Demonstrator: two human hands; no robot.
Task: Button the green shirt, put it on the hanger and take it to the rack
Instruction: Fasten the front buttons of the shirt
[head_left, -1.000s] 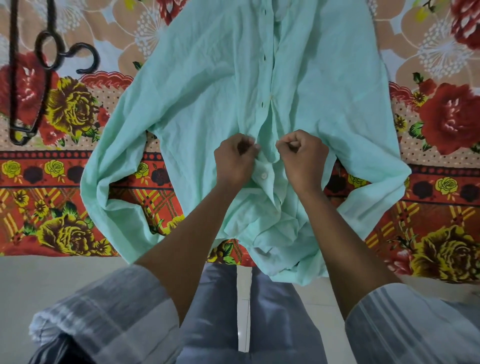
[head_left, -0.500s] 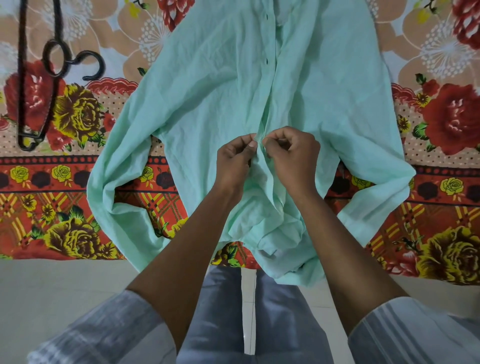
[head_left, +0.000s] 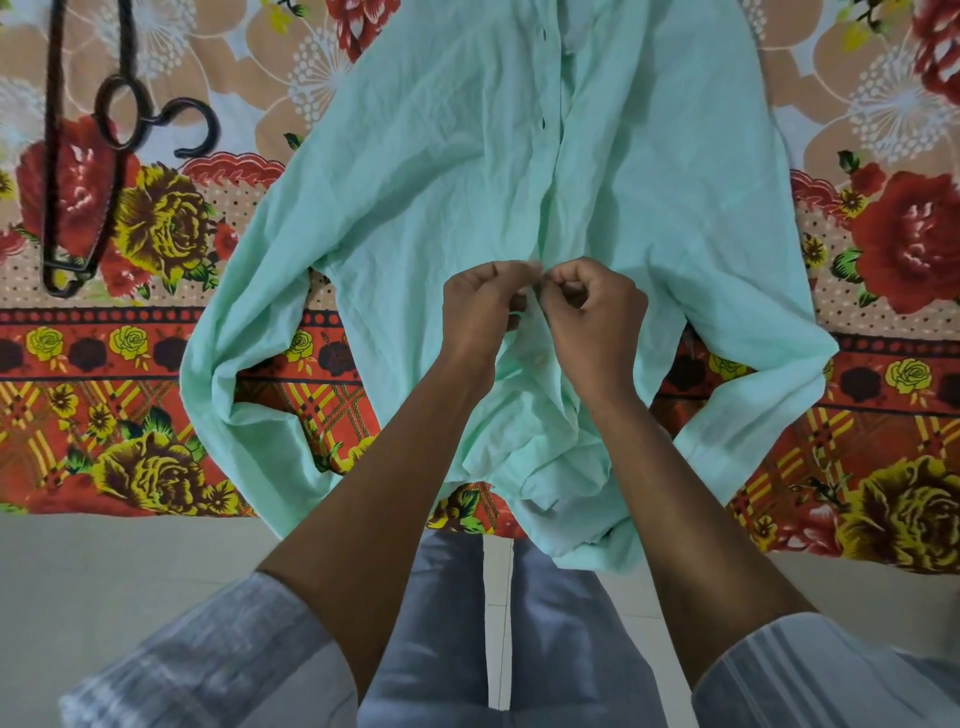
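Observation:
The pale green shirt (head_left: 441, 171) lies front-up on a flowered bedsheet, collar away from me, sleeves folded down at both sides. Its front placket runs down the middle and looks closed in its upper part. My left hand (head_left: 485, 306) and my right hand (head_left: 592, 312) meet at the placket, low on the shirt, each pinching an edge of the fabric between thumb and fingers. One pale button (head_left: 540, 358) shows just below my hands. A dark hanger (head_left: 111, 130) lies on the sheet at the far left, its hook pointing right.
The flowered bedsheet (head_left: 883, 249) covers the bed; its front edge hangs over a pale floor (head_left: 104, 561). The shirt's hem droops over that edge toward my legs (head_left: 441, 649). No rack is in view.
My hands have closed together on the placket, a little higher up the shirt than a second ago, fingertips now almost touching. The shirt and hanger lie as before.

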